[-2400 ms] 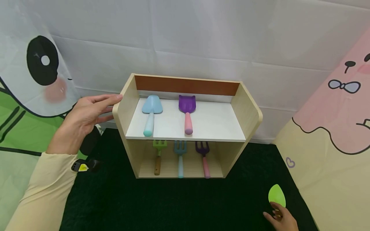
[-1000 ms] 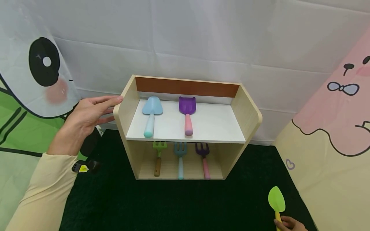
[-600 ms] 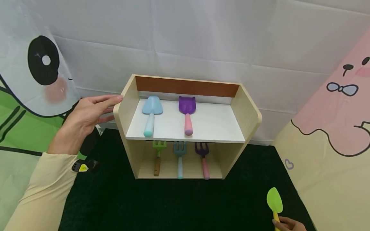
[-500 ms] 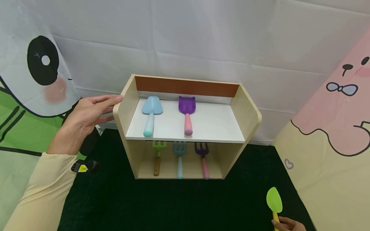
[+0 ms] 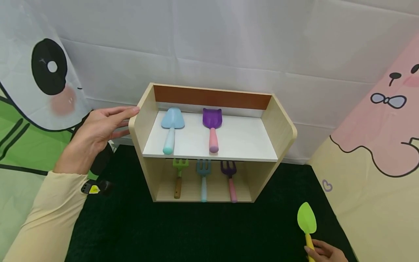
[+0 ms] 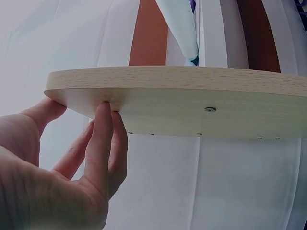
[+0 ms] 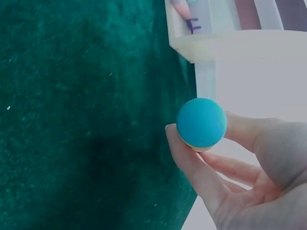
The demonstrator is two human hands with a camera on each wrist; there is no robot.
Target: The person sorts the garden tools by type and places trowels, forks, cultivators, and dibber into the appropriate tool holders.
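Observation:
In the head view my right hand point(image 5: 327, 251) pinches the yellow handle of a hand trowel point(image 5: 307, 218) with a lime-green blade, held upright at the lower right. The right wrist view looks onto its round blue handle end point(image 7: 201, 123), between thumb and fingers. My left hand point(image 5: 98, 129) rests its fingertips against the outer left side of a small wooden shelf point(image 5: 284, 125). Those fingers point(image 6: 100, 139) lie fairly straight on the side panel point(image 6: 172, 103). On the white upper board lie a blue trowel point(image 5: 172, 119) and a purple shovel point(image 5: 212, 118) with a pink handle.
The shelf's lower level holds a green hand fork point(image 5: 178, 178), a blue fork point(image 5: 204, 180) and a purple fork point(image 5: 230, 181). Dark green cloth point(image 5: 196, 233) covers the surface. A white sheet point(image 5: 222, 43) hangs behind, with printed cartoon panels at both sides.
My right hand first reached over the green blade, then took the trowel by its handle. It has since moved slightly left and up with it. The left hand stays at the shelf.

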